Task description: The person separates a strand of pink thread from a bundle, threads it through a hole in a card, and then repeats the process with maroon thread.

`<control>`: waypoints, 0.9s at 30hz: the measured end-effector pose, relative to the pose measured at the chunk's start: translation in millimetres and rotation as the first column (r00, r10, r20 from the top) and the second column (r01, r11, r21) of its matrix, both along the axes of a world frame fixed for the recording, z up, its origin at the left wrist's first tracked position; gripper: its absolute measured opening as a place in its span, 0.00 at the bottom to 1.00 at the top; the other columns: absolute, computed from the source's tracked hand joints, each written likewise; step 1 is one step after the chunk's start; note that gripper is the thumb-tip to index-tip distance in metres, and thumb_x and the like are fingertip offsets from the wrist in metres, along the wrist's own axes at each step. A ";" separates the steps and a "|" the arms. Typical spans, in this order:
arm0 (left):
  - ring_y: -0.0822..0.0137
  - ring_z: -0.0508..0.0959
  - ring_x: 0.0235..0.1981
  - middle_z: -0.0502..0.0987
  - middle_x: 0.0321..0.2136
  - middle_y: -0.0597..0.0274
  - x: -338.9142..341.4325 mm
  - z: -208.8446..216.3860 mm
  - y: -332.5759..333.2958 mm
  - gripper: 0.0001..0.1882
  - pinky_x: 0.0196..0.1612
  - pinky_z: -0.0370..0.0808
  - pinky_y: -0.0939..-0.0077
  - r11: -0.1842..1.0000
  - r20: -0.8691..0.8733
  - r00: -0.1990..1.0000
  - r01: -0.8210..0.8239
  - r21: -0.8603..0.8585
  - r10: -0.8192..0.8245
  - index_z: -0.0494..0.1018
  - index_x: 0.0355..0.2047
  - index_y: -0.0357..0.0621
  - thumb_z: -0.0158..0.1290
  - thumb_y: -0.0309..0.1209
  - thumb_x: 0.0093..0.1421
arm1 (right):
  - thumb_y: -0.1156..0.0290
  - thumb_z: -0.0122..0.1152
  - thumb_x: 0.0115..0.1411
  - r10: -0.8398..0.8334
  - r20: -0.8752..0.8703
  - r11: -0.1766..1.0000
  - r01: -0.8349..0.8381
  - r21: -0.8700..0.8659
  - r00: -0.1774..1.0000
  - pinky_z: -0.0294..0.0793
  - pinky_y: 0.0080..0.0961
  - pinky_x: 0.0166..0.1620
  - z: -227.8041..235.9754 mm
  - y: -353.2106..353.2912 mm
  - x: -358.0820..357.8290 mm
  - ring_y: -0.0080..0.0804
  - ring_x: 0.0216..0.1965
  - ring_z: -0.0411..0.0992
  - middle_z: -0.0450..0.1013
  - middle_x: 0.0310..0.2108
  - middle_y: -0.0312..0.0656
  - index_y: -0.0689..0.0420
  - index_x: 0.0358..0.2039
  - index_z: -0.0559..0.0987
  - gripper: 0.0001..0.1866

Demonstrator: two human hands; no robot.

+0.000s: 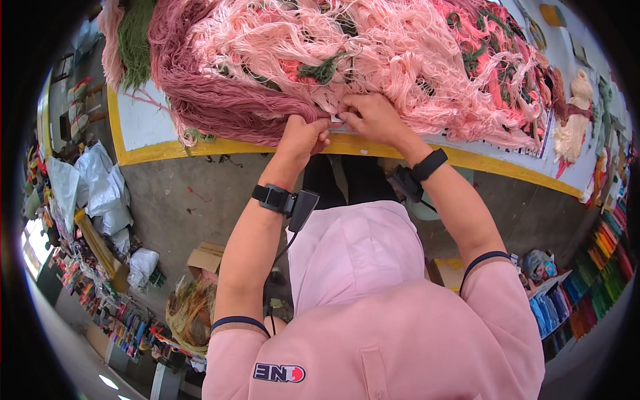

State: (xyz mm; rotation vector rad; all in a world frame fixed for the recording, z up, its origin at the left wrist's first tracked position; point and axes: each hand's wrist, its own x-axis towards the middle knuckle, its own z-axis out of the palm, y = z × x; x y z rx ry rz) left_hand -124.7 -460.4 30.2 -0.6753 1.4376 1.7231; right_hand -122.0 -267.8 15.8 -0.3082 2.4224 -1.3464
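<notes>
A mauve hank of yarn lies along the table's near edge, its right end running to my left hand. That hand is closed, its thumb and fingers pinching the end of the mauve strands. Just to the right, my right hand is bent with thumb and forefinger pressed together; what they pinch is too small to make out. Between the two hands a small white tag shows. Behind them spreads a heap of pale pink yarn, tangled with green tufts.
A yellow edge borders the white table. Green yarn hangs at far left, cream yarn lies at far right. On the floor are white plastic bags, a cardboard box and a straw-coloured fibre bundle. Coloured yarn shelves stand right.
</notes>
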 end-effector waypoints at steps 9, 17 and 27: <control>0.74 0.69 0.12 0.69 0.13 0.69 -3.8 2.1 7.9 0.08 0.14 0.64 0.78 0.883 -0.053 0.974 0.176 -0.435 -0.220 0.76 0.23 0.37 0.59 0.29 0.54 | 0.69 0.59 0.56 -0.006 -0.123 0.995 0.017 0.096 0.992 0.74 0.38 0.34 -4.1 -4.2 -0.1 0.47 0.29 0.77 0.76 0.25 0.49 0.61 0.34 0.77 0.09; 0.77 0.70 0.17 0.74 0.20 0.66 -2.8 13.7 -13.2 0.09 0.19 0.67 0.81 0.992 -0.079 0.997 -0.005 -0.122 -0.005 0.76 0.33 0.35 0.60 0.30 0.57 | 0.70 0.59 0.58 0.030 0.001 0.998 -0.030 0.057 1.000 0.74 0.35 0.34 3.4 0.6 1.4 0.41 0.28 0.78 0.77 0.27 0.49 0.62 0.33 0.78 0.08; 0.80 0.70 0.20 0.74 0.21 0.70 -14.3 25.2 -20.6 0.07 0.23 0.65 0.86 0.972 -0.218 0.948 0.219 -0.085 -0.232 0.75 0.35 0.44 0.57 0.33 0.61 | 0.69 0.59 0.61 0.005 0.416 0.992 0.047 -0.116 0.909 0.74 0.24 0.27 4.6 9.7 -10.1 0.23 0.21 0.75 0.78 0.23 0.39 0.64 0.31 0.80 0.10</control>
